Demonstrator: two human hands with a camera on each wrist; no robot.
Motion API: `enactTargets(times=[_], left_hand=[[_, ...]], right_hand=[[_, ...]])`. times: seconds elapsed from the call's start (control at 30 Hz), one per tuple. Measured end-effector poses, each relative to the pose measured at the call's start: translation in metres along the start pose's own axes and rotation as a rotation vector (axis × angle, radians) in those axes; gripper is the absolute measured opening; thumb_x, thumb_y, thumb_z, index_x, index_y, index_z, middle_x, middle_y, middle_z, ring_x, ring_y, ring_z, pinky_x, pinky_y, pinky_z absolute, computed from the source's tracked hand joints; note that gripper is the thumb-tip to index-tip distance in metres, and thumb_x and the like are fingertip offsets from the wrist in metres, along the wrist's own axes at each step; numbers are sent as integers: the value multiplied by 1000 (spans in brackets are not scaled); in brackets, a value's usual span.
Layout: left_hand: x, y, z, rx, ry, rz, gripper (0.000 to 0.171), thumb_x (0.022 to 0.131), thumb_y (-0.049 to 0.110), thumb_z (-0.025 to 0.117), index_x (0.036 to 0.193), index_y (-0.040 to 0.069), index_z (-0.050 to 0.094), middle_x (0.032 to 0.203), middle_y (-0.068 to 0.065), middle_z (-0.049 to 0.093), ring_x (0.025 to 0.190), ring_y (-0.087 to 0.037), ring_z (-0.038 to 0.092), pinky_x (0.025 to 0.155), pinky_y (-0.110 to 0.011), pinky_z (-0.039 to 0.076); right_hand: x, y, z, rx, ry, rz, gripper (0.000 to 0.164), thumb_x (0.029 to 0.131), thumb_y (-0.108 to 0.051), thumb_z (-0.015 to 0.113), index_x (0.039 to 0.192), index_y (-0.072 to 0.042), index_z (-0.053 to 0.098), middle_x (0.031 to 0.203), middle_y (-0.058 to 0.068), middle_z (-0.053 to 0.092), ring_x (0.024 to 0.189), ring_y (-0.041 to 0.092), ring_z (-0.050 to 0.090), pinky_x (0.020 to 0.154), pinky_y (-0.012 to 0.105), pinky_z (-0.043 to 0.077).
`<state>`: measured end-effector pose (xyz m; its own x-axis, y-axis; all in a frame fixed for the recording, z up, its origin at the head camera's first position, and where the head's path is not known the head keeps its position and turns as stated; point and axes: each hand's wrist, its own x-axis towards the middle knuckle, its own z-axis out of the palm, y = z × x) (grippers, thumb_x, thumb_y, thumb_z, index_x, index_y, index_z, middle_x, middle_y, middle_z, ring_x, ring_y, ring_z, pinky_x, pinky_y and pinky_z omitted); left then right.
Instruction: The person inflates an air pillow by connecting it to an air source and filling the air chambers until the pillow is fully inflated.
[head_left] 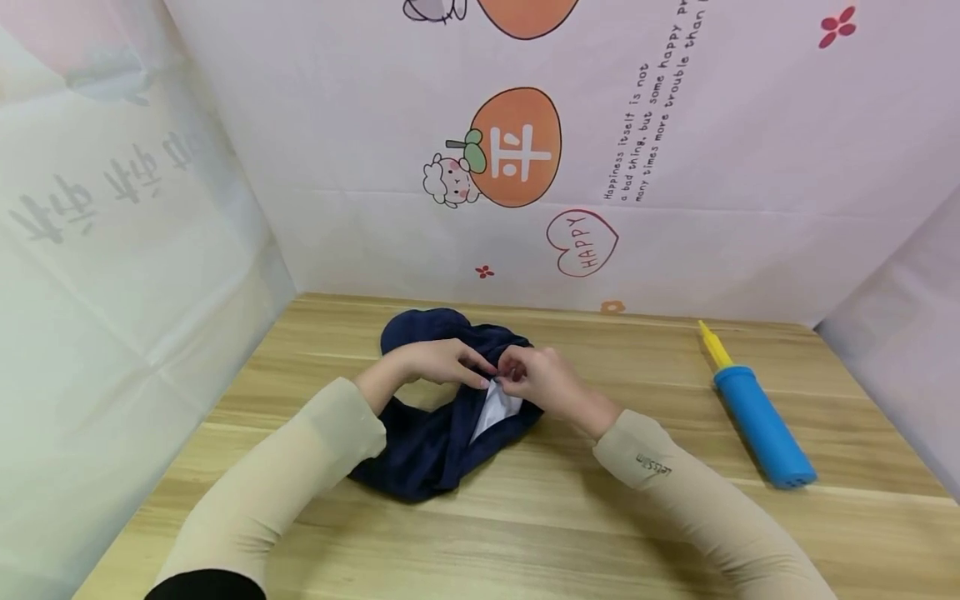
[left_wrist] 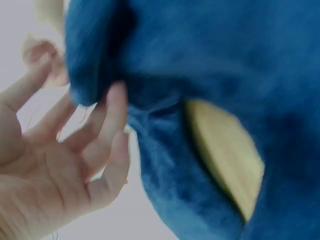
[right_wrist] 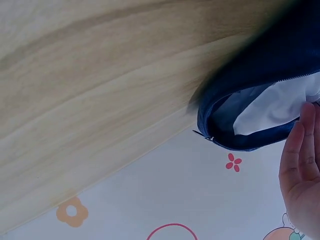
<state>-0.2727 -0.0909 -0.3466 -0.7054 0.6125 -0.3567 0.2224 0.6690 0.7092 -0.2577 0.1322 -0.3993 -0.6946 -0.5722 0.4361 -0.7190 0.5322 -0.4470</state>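
1. Looking at a wood-grain bench (head_left: 465,550), kinda pale yellow-brown, running back to a white printed backdrop (head_left: 337,183).
2. Spotting an orange fruit print (head_left: 522,108), a red heart (head_left: 582,242) reading "HAPPY", little flowers and some slanted English text on that backdrop.
3. Seeing more white sheeting (head_left: 112,292) on the left and right too, showing big faint lettering on the left side.
4. Seeing a blue pump (head_left: 765,425) lying over on the right of the bench, pointing a yellow nozzle (head_left: 716,346) at the backdrop.
5. Finding the navy fabric cover (head_left: 412,462) lying around mid-bench, well left of the pump, curving around a gap and showing bare wood through it.
6. Holding the left hand (head_left: 433,362) right over the cover, loosely bending the fingers and touching cloth by the opening. Not able to tell whether pinching or just resting there, tbh.
7. Pinching the opening's edge between thumb and forefinger with the right hand (head_left: 547,379), over on the cover's right side, super close to the left fingertips.
8. Showing white lining (head_left: 497,412) inside the zippered opening, just below both hands' fingertips.
9. Wearing long beige sleeves (head_left: 255,467).
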Motion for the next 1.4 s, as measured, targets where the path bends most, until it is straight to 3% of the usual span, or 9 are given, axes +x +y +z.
enactTargets(times=[0.1, 0.13, 0.23, 0.43, 0.63, 0.8, 1.03, 1.23, 1.4], left_hand=[[-1, 5, -4, 67, -30, 19, 41, 102, 22, 66, 141, 7, 63, 139, -10, 62, 106, -19, 59, 89, -34, 47], [0, 7, -3, 102, -10, 38, 40, 102, 21, 67, 139, 6, 64, 141, -9, 61, 118, -20, 58, 95, -36, 47], [7, 6, 7, 189, 116, 89, 34, 98, 17, 72, 129, 4, 70, 132, -8, 67, 124, -24, 59, 101, -37, 47], [16, 1, 30, 164, 390, 52, 22, 88, 19, 84, 106, 12, 75, 110, -2, 73, 90, -18, 65, 79, -34, 52], [22, -2, 43, 174, 520, 67, 18, 86, 21, 86, 98, 14, 76, 97, -2, 73, 69, -14, 61, 62, -28, 48], [23, -3, 45, 206, 572, 75, 12, 86, 20, 86, 94, 14, 79, 92, -2, 74, 63, -12, 60, 59, -26, 48], [22, -3, 46, 223, 577, 72, 11, 87, 21, 84, 93, 13, 79, 88, 0, 74, 63, -11, 61, 59, -26, 50], [21, -3, 46, 233, 595, 69, 13, 88, 23, 83, 91, 12, 78, 82, 1, 73, 61, -11, 60, 58, -26, 50], [20, -3, 46, 237, 611, 67, 14, 87, 24, 83, 91, 12, 78, 81, 2, 72, 59, -11, 59, 54, -26, 49]], right_hand=[[0, 1, 0, 1, 13, -7, 16, 82, 1, 81, 88, -5, 67, 79, 4, 71, 70, 16, 69, 62, 26, 55], [0, 1, 0, 2, 17, -6, 16, 83, 1, 81, 88, -5, 67, 79, 4, 71, 70, 16, 69, 62, 26, 55], [0, 2, -1, -5, 22, 3, 16, 83, 0, 81, 88, -5, 67, 79, 4, 71, 70, 16, 70, 63, 27, 56], [1, 1, -2, -1, 28, -5, 15, 83, -2, 82, 90, -4, 69, 80, 6, 73, 71, 18, 71, 62, 28, 56], [1, 0, -1, -9, 42, -6, 17, 83, -3, 83, 91, -5, 68, 80, 5, 73, 71, 20, 71, 63, 29, 56], [0, -3, -1, -77, 45, -66, 15, 84, -4, 83, 91, -5, 70, 82, 6, 73, 70, 19, 70, 62, 28, 55], [-2, -4, 4, -337, 147, -247, 18, 80, -9, 88, 89, -4, 73, 82, 6, 73, 71, 20, 70, 66, 37, 56], [-2, -8, 8, -538, 227, -277, 14, 78, -13, 86, 82, -9, 73, 75, 2, 72, 67, 20, 67, 79, 50, 52], [0, -10, 10, -578, 267, -307, 17, 76, -9, 85, 76, -10, 68, 71, 1, 68, 64, 19, 65, 83, 50, 48]])
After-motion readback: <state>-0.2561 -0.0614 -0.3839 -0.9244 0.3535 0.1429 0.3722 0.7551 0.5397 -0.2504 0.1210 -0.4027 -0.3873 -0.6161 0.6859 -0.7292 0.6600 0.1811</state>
